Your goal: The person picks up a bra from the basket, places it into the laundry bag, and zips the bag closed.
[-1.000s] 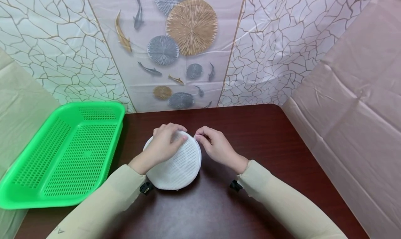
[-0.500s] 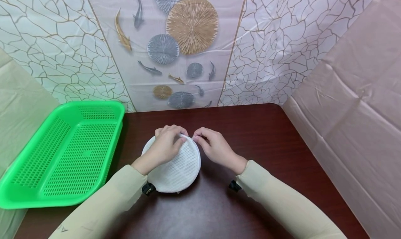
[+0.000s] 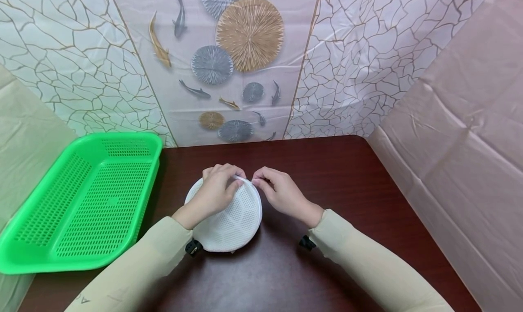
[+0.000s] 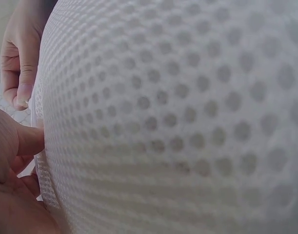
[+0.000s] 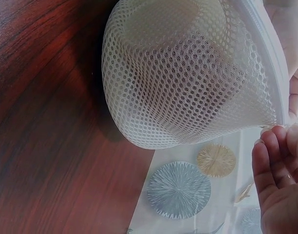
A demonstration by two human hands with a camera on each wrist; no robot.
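A round white mesh laundry bag [image 3: 233,225] stands on the table in front of me, and its honeycomb mesh fills much of the left wrist view. My left hand [image 3: 212,189] lies over the bag's top left side and pinches its far rim between thumb and fingers. Beside it, my right hand [image 3: 283,194] pinches the zipper's end at the far right of the rim. In the right wrist view, the zipper [image 5: 271,44] runs along the bag's edge to those fingertips. The pull itself is hidden. Through the mesh, the contents cannot be made out clearly.
A green plastic basket [image 3: 114,203] with slotted sides stands at the left. The dark red-brown table [image 3: 327,175] reaches back to a patterned cloth wall [image 3: 249,35]. A plain beige cloth [image 3: 457,121] hangs along the right side.
Both hands stay at the bag's far rim. The right hand has shifted slightly left, nearer the left hand, and the left now pinches the rim edge. Over the last half second almost nothing moves.
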